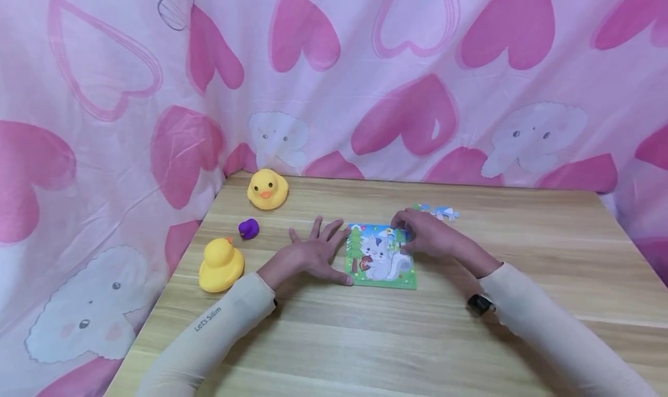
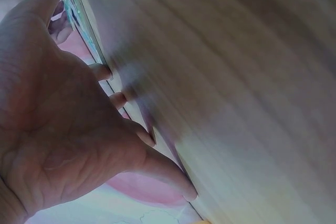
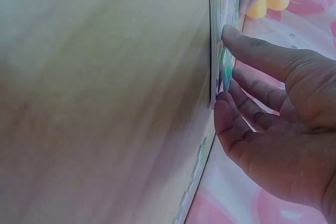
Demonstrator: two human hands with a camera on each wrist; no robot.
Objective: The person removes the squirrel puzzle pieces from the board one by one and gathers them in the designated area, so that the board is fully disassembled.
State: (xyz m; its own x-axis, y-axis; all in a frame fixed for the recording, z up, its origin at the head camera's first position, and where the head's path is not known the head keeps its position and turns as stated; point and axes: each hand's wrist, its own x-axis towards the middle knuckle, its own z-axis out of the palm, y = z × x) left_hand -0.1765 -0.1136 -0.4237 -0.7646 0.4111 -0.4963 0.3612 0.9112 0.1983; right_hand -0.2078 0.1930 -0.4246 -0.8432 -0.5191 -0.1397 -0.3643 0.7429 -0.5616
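A square jigsaw puzzle (image 1: 383,266) with a white squirrel picture lies flat on the table. My left hand (image 1: 315,255) is spread at its left side, thumb at the lower left corner and a fingertip by the upper left edge. Over the upper right part of the puzzle, my right hand (image 1: 430,235) pinches a puzzle piece (image 3: 227,69) that stands tilted against the puzzle surface. In the right wrist view the thumb touches the picture side, with the other fingertips curled at the puzzle's edge. The right hand partly hides the puzzle's upper right corner.
Loose puzzle pieces (image 1: 445,212) lie behind the right hand. To the left stand a yellow duck (image 1: 267,189), a small purple duck (image 1: 249,229) and another yellow duck (image 1: 221,266) close to the left forearm. A pink heart-patterned curtain (image 1: 334,95) hangs behind the wooden table (image 1: 365,345).
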